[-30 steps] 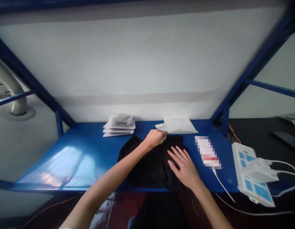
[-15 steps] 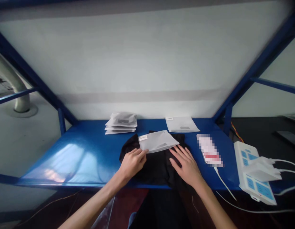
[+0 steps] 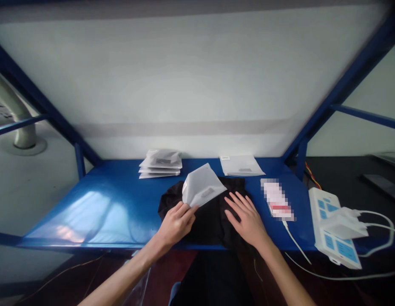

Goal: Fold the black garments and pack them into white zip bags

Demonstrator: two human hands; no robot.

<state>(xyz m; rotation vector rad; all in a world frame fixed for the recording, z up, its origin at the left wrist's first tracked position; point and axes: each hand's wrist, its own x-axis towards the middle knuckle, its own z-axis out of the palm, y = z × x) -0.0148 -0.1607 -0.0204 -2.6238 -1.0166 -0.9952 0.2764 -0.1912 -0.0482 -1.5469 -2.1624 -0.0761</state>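
My left hand (image 3: 177, 223) pinches the near left corner of a frosted white plastic bag (image 3: 202, 185), which bends and tilts up above a dark garment. A small grey label shows on the bag's lower part. The black garment (image 3: 206, 225) lies bunched on the blue table (image 3: 79, 216) under both hands. My right hand (image 3: 245, 216) rests on the garment's right side with fingers spread, just right of the bag and holding nothing.
At the back left sits a stack of frosted bags (image 3: 160, 163); another flat frosted bag (image 3: 242, 165) lies at the back right. A phone (image 3: 277, 199) with a white cable is on the right, beside a white power strip (image 3: 334, 229) with plugged-in chargers. Blue frame bars (image 3: 301, 159) flank the table.
The pinched bag has gone from lying nearly flat to bent and tilted up. My right fingers, earlier at the bag's right corner, are now apart from it on the garment.
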